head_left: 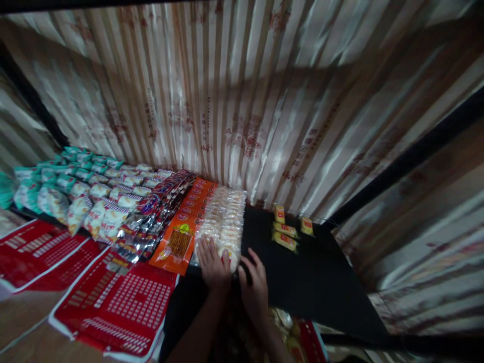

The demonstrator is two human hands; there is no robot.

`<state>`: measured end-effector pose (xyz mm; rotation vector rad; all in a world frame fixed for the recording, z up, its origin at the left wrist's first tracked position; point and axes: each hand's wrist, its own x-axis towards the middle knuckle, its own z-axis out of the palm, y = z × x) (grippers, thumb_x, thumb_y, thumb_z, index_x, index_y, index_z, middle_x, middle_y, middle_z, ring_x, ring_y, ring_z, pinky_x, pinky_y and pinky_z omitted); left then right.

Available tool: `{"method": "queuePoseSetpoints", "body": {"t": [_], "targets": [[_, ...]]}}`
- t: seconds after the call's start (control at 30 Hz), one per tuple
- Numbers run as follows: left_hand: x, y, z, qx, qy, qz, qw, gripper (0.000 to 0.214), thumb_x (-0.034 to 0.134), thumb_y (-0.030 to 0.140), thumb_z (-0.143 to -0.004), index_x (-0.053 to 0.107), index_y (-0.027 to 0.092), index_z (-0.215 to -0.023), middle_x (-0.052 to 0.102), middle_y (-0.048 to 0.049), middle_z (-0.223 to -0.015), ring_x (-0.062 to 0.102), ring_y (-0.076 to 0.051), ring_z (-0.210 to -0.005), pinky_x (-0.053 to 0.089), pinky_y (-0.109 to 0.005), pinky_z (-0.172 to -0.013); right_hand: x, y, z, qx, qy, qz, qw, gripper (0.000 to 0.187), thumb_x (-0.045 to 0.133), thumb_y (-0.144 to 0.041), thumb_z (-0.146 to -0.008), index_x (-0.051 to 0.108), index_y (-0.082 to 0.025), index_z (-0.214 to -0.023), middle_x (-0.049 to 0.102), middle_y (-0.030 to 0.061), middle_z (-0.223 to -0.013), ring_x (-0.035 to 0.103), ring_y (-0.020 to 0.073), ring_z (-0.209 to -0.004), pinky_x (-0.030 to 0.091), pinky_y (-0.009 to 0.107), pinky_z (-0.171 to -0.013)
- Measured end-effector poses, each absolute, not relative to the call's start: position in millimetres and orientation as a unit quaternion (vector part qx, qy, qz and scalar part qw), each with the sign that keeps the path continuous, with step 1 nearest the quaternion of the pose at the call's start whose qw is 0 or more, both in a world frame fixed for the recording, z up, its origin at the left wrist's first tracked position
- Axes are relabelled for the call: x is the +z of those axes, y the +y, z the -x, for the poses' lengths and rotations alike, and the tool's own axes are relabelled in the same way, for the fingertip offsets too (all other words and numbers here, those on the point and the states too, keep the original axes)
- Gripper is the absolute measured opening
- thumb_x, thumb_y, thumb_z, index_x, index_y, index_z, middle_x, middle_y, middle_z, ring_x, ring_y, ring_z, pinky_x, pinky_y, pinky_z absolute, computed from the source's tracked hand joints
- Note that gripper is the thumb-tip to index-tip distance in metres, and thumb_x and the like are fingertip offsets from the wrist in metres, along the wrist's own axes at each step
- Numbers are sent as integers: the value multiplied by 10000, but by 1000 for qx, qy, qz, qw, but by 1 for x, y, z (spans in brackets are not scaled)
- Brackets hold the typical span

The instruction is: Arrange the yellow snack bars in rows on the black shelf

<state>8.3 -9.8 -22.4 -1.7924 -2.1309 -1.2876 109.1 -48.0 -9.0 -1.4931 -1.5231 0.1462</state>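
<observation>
My left hand point(215, 267) lies flat with fingers stretched on the front of a row of see-through packs of pale round crackers point(227, 217). The front pack is partly hidden under it. By the right front corner of the same row is my right hand point(255, 282), its fingers curved and apart, with the fingertips close to the pack's edge. Whether they touch it I cannot tell. Left of the crackers stand orange snack packets point(177, 242) in a row. Several small yellow packets point(285, 241) lie on the black shelf point(310, 282) to the right.
Shiny dark packets point(151, 217), white snack bags point(108, 217) and green bags point(53, 196) fill the shelf's left. Red baskets point(124, 302) stand below in front; another basket point(317, 343) with yellowish packets is under my right arm. A striped curtain point(227, 101) hangs behind, between dark posts point(408, 156).
</observation>
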Motion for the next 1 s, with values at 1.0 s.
{"method": "queuePoseSetpoints", "body": {"t": [1.0], "targets": [[-9, -49, 11, -394, -694, 567, -204, 509, 366, 208, -816, 360, 85, -1309, 192, -137, -1474, 24, -216, -1373, 128, -388, -1126, -24, -58, -94, -47, -720, 605, 337, 331, 436, -375, -858, 570, -263, -1139, 378, 82, -1356, 449, 213, -1143, 481, 331, -849]]}}
